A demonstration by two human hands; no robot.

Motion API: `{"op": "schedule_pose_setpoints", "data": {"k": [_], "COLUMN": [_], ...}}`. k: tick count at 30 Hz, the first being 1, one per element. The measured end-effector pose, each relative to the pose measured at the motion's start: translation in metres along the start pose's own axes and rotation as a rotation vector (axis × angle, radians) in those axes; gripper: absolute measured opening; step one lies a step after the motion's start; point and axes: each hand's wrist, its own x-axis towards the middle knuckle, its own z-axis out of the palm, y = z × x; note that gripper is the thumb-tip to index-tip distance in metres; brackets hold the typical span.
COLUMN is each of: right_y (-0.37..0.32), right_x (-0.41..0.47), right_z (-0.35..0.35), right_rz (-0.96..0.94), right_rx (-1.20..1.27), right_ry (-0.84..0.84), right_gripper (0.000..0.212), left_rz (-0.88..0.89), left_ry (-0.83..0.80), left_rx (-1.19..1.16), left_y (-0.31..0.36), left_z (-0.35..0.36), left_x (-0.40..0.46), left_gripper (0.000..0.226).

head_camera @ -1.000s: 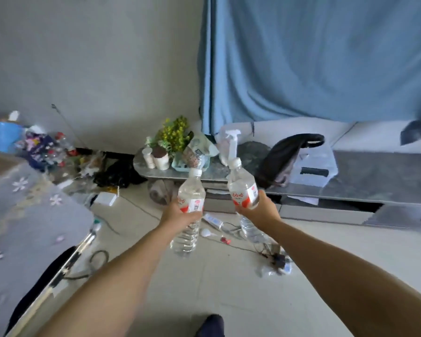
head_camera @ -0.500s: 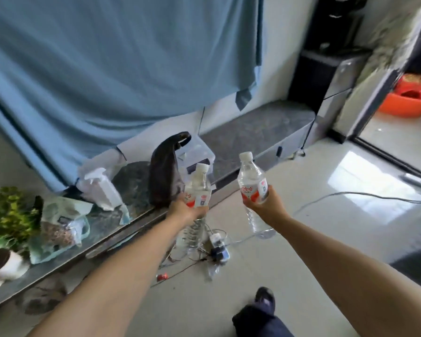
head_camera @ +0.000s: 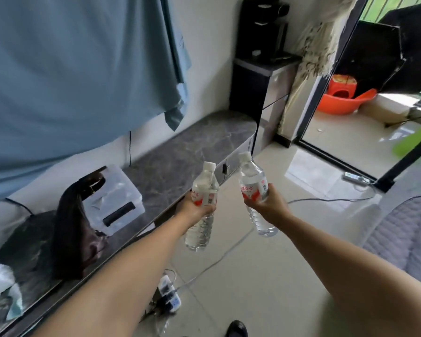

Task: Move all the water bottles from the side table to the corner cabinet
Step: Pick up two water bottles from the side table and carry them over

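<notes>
My left hand [head_camera: 192, 210] grips a clear water bottle [head_camera: 203, 190] with a white cap and a red and white label, held upright in front of me. My right hand [head_camera: 270, 205] grips a second, matching water bottle [head_camera: 252, 183], tilted slightly left. Both bottles hang in the air over the floor, beside the long low marble-topped unit [head_camera: 195, 147]. A dark cabinet [head_camera: 258, 93] with a black appliance on top stands in the far corner, well beyond both hands.
A blue cloth [head_camera: 71, 69] hangs over the wall at left. On the low unit sit a dark bag [head_camera: 71, 234] and a white plastic box [head_camera: 114, 200]. A power strip [head_camera: 168, 293] and cables lie on the tiled floor. A grey bed edge [head_camera: 404, 234] is right; an open doorway shows an orange basin [head_camera: 343, 100].
The view has swung right, away from the cluttered side table, and the corner cabinet and doorway have come into view. Both hands still hold their bottles.
</notes>
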Motion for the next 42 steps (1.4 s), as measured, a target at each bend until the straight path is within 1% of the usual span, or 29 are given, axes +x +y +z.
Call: {"op": "schedule_pose_setpoints", "data": {"k": [4, 7, 9, 10, 12, 14, 18, 20, 27, 30, 34, 38, 42], "right_y": [0.003, 0.004, 0.006, 0.005, 0.003, 0.0, -0.021, -0.036, -0.062, -0.069, -0.08, -0.089, -0.093], "right_x": [0.057, 0.105, 0.14, 0.168, 0.199, 0.251, 0.353, 0.399, 0.513, 0.566, 0.65, 0.75, 0.846], "right_z": [-0.028, -0.04, -0.045, -0.047, -0.05, -0.052, -0.065, -0.072, -0.087, -0.09, -0.088, -0.08, -0.068], "right_rz": [0.035, 0.047, 0.049, 0.049, 0.045, 0.046, 0.105, 0.107, 0.137, 0.14, 0.132, 0.113, 0.117], "right_rx": [0.04, 0.066, 0.078, 0.083, 0.092, 0.115, 0.133, 0.142, 0.214, 0.206, 0.196, 0.122, 0.079], "right_ry": [0.036, 0.046, 0.044, 0.046, 0.057, 0.083, 0.106, 0.128, 0.154, 0.119, 0.047, -0.062, -0.157], "right_gripper": [0.061, 0.058, 0.056, 0.056, 0.056, 0.056, 0.052, 0.052, 0.052, 0.057, 0.058, 0.057, 0.063], "left_rz": [0.012, 0.017, 0.012, 0.009, -0.003, 0.008, -0.004, 0.012, -0.044, -0.072, -0.103, -0.207, -0.294], "left_ry": [-0.038, -0.064, -0.073, -0.082, -0.11, -0.137, -0.184, -0.209, -0.153, -0.113, -0.046, 0.038, 0.137], "left_rx": [0.006, 0.015, 0.017, 0.018, 0.014, 0.003, 0.008, 0.036, 0.033, 0.055, -0.002, -0.054, -0.132], "left_y": [0.038, 0.065, 0.078, 0.087, 0.099, 0.117, 0.163, 0.189, 0.245, 0.257, 0.272, 0.281, 0.292], "left_z": [0.029, 0.044, 0.053, 0.058, 0.065, 0.075, 0.082, 0.081, 0.085, 0.091, 0.093, 0.102, 0.128], "left_x": [0.051, 0.099, 0.133, 0.161, 0.195, 0.247, 0.344, 0.386, 0.492, 0.531, 0.592, 0.663, 0.73], "left_gripper": [0.029, 0.035, 0.036, 0.035, 0.043, 0.048, 0.043, 0.046, 0.052, 0.059, 0.074, 0.067, 0.062]}}
